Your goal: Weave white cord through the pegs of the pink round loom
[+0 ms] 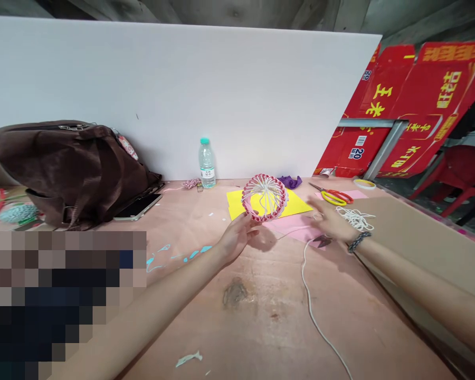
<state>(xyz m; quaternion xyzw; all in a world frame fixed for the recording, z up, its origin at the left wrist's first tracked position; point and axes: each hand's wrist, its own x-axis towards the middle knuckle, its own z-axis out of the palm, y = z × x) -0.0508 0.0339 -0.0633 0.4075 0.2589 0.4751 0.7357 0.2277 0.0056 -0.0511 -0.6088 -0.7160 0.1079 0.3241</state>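
My left hand point(241, 235) is closed on the lower left rim of a ring wrapped in pink and red point(245, 203), which stands tilted up above the table. White strands cross inside the ring and gather near its upper middle. To the right, my right hand point(334, 221) is held just over the table, its fingers slightly blurred, at a white cord point(309, 295). A thin length of cord stretches from below the ring toward this hand, and a longer length trails down to the front edge of the view. Yellow sheets point(298, 203) and pink paper point(288, 224) lie under and behind the ring.
Scissors point(336, 197), a white cord bundle point(356, 217) and a tape roll point(364, 183) lie at right. Behind are a purple bunched piece point(291, 182) and a bottle point(207, 163). A brown bag point(71, 169) and phone point(138, 207) sit left; a white board point(182, 95) stands behind.
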